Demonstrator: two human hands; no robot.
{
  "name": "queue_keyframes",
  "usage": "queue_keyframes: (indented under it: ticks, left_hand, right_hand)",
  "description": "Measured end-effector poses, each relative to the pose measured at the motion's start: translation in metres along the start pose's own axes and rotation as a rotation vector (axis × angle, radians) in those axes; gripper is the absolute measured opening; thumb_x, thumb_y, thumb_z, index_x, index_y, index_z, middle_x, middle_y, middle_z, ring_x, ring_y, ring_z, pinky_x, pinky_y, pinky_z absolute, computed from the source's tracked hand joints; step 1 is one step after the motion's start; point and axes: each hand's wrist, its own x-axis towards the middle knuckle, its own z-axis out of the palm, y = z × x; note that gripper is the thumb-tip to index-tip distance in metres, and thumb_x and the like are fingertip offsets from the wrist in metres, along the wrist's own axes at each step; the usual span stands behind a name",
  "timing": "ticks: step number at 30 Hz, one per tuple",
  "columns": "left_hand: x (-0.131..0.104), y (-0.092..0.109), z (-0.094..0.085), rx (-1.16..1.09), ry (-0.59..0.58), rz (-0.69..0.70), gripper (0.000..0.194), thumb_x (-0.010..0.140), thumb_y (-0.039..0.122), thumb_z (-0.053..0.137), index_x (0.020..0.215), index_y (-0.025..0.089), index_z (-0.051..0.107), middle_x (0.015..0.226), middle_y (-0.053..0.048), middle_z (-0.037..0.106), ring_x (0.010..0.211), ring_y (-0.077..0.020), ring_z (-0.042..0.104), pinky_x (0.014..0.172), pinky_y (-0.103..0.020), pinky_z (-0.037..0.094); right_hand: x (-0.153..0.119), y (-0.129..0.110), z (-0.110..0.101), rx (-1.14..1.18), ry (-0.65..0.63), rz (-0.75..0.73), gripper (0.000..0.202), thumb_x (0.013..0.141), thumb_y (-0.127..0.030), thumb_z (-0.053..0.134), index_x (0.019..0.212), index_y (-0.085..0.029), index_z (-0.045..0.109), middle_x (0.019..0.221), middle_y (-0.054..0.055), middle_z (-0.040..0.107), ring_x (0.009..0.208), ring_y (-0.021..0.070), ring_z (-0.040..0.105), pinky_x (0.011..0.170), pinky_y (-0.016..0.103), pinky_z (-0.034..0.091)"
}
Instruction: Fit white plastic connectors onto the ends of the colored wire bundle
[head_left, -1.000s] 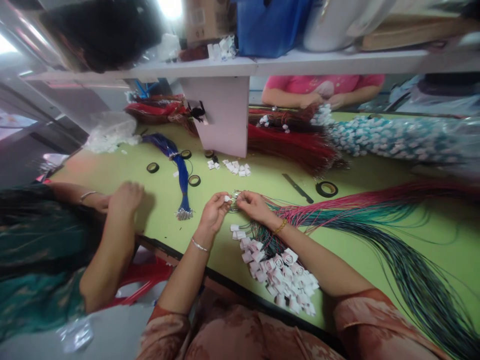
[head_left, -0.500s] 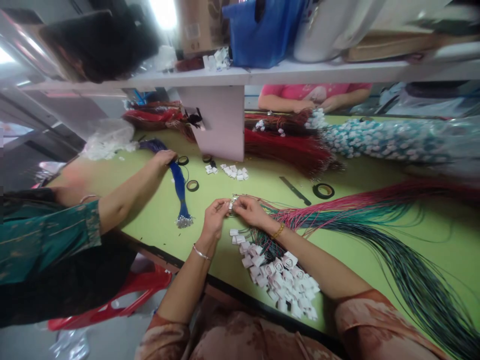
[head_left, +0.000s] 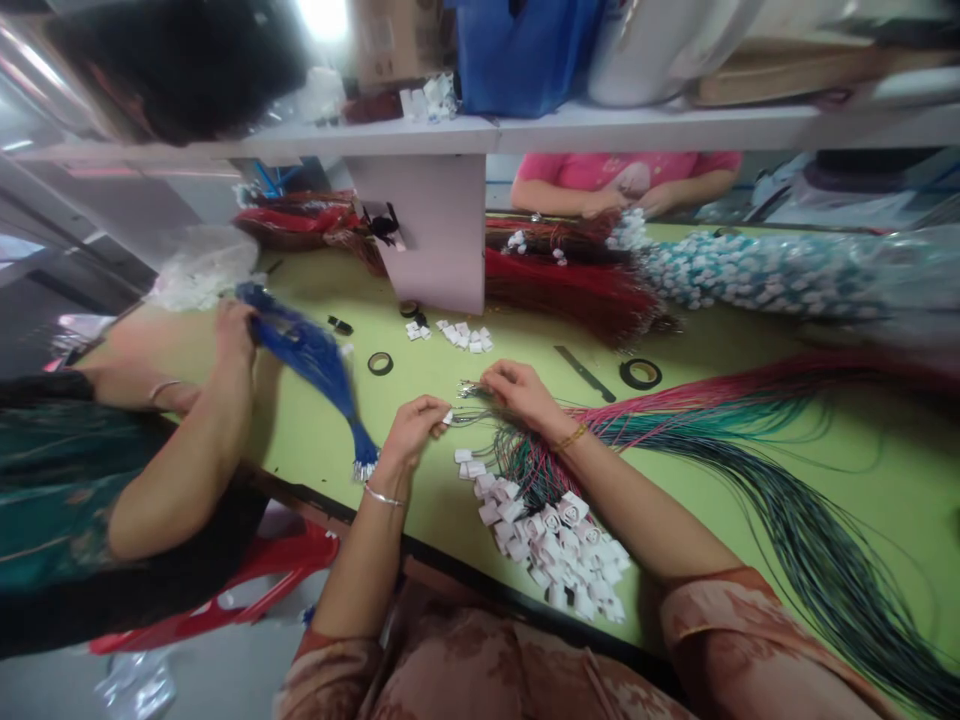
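Between the fingertips of my left hand (head_left: 414, 430) is a small white connector (head_left: 448, 417), with thin dark wires running from it to the right. My right hand (head_left: 523, 398) pinches a few wires whose metal terminal ends (head_left: 466, 389) stick out left of the fingers. Under my right wrist, pink, green and dark wires (head_left: 622, 425) pass across the green tabletop. Nearer my body lies a heap of white connectors (head_left: 566, 550) joined to wires.
Left of me, a co-worker's hand (head_left: 236, 325) holds a blue wire bundle (head_left: 319, 355). Rolls of black tape (head_left: 640, 374), a dark flat blade (head_left: 585, 374) and loose white connectors (head_left: 465, 337) lie beyond my hands. A shelf (head_left: 675, 125) spans the table; another person sits behind it.
My hands have moved apart: the left drew left with the white connector, the right rose slightly right with the wire ends. The co-worker's hand pulled the blue bundle's far end leftward.
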Motion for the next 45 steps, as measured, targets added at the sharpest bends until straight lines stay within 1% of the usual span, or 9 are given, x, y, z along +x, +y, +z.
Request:
queue_keyframes:
  ticks: [2,4,8,14,17,20,24,30,45]
  left_hand:
    - [0.0,0.003,-0.004,0.048,-0.027,-0.03,0.01,0.064,0.018,0.075,0.07,0.012,0.072,0.055,-0.004,0.064,0.047,-0.0095,0.051,0.048,-0.022,0.035]
    - [0.0,0.003,-0.005,0.068,-0.049,-0.033,0.008,0.063,0.017,0.073,0.07,0.012,0.072,0.054,-0.003,0.064,0.047,-0.0091,0.05,0.048,-0.021,0.035]
    - [0.0,0.002,-0.003,0.071,-0.066,-0.03,0.009,0.063,0.016,0.071,0.071,0.012,0.072,0.055,-0.003,0.064,0.047,-0.0092,0.051,0.048,-0.021,0.036]
    - [0.002,-0.002,-0.006,0.048,-0.086,-0.016,0.008,0.066,0.016,0.074,0.074,0.013,0.073,0.057,-0.003,0.064,0.05,-0.0099,0.052,0.05,-0.022,0.038]
    - [0.003,-0.004,-0.002,-0.028,-0.066,-0.012,0.01,0.069,0.016,0.075,0.077,0.012,0.073,0.063,-0.004,0.066,0.055,-0.0098,0.055,0.054,-0.021,0.041]
    - [0.003,-0.008,0.007,-0.211,-0.038,-0.021,0.011,0.072,0.016,0.076,0.081,0.012,0.071,0.078,-0.006,0.069,0.063,-0.0095,0.059,0.061,-0.021,0.045]
    - [0.003,-0.012,0.019,-0.383,-0.059,-0.014,0.011,0.076,0.014,0.075,0.085,0.013,0.068,0.09,-0.006,0.07,0.071,-0.0096,0.061,0.068,-0.022,0.047]
    - [0.002,-0.012,0.025,-0.446,-0.095,0.014,0.009,0.08,0.014,0.072,0.088,0.014,0.068,0.092,-0.006,0.071,0.076,-0.0109,0.062,0.073,-0.023,0.048]
    - [0.001,-0.016,0.034,-0.427,-0.071,0.071,0.013,0.078,0.02,0.077,0.085,0.016,0.066,0.093,-0.006,0.071,0.078,-0.0113,0.062,0.073,-0.024,0.049]
  right_hand:
    - [0.005,0.001,-0.008,-0.067,-0.036,0.004,0.024,0.085,-0.04,0.059,0.079,-0.017,0.063,0.069,0.0,0.063,0.06,0.0129,0.051,0.061,0.025,0.04]
    - [0.007,0.001,-0.01,-0.277,-0.089,-0.037,0.017,0.084,-0.031,0.06,0.077,-0.017,0.065,0.074,0.002,0.067,0.066,0.014,0.054,0.065,0.026,0.039]
    - [0.005,0.0,-0.001,-0.691,-0.174,-0.118,0.012,0.083,-0.015,0.059,0.076,-0.017,0.068,0.079,0.006,0.067,0.071,0.0171,0.054,0.067,0.027,0.035]
    - [0.0,-0.003,0.017,-0.882,-0.272,-0.15,0.013,0.089,-0.015,0.054,0.085,-0.016,0.067,0.092,0.012,0.066,0.07,0.0186,0.055,0.064,0.029,0.033]
    - [-0.001,-0.001,0.014,-0.777,-0.194,-0.166,0.013,0.093,-0.018,0.051,0.089,-0.015,0.063,0.085,0.01,0.065,0.066,0.0173,0.052,0.062,0.028,0.033]
    - [-0.003,-0.001,0.005,-0.485,-0.115,-0.155,0.013,0.092,-0.024,0.052,0.085,-0.018,0.06,0.074,0.003,0.064,0.062,0.0144,0.051,0.06,0.025,0.034]
    - [-0.008,-0.002,-0.001,-0.221,-0.101,-0.149,0.016,0.086,-0.032,0.057,0.08,-0.018,0.062,0.074,0.0,0.064,0.062,0.012,0.05,0.06,0.023,0.038]
    - [-0.011,-0.002,0.001,-0.218,-0.129,-0.131,0.011,0.076,-0.026,0.059,0.073,-0.016,0.063,0.065,-0.002,0.061,0.06,0.0109,0.048,0.06,0.023,0.036]
    - [-0.011,-0.003,0.003,-0.232,-0.126,-0.095,0.014,0.075,-0.029,0.06,0.071,-0.016,0.065,0.062,-0.002,0.06,0.056,0.0103,0.045,0.056,0.023,0.032]
